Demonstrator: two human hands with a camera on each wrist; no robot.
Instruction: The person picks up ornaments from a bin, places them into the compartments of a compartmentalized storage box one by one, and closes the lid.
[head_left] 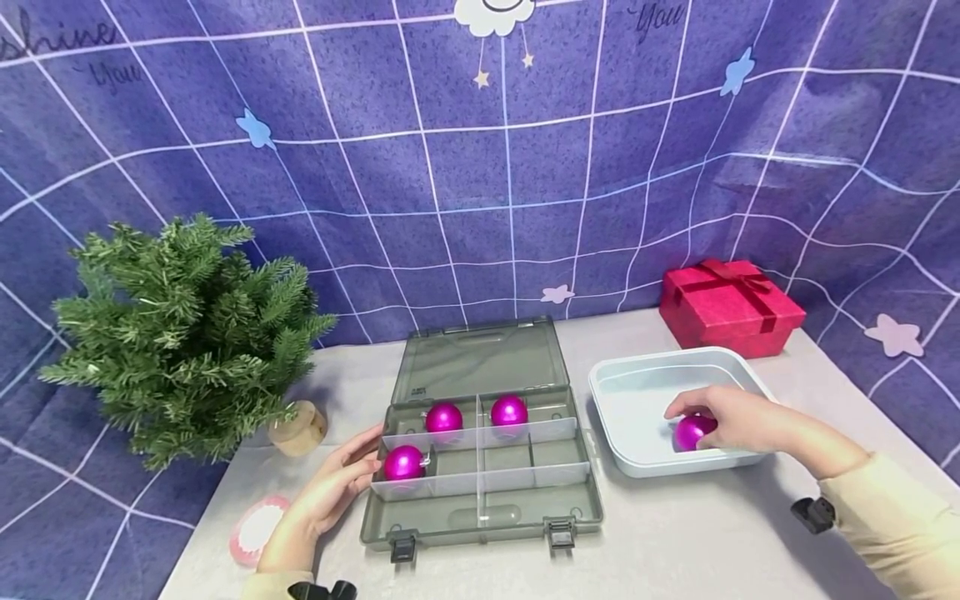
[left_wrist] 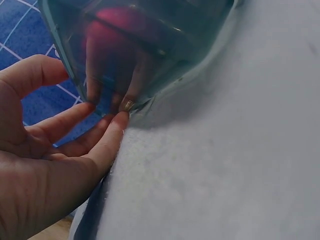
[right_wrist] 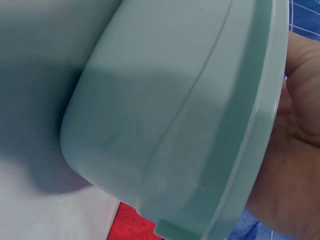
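Magenta balls (head_left: 405,462): three seated in separate compartments of the divided box (head_left: 435,508), apparently only the fourth ball (head_left: 692,433) left to load, in the pale tray (head_left: 630,392), pinched by right hand (head_left: 723,412), with left hand (head_left: 341,479) loosely spread against box edge.

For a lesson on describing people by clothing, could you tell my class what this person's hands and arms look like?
The left hand and right hand are both ungloved. The arms wear cream-coloured sleeves: the left sleeve shows only at its end, the right sleeve further up. A small black device sits by each wrist. No cables are visible.
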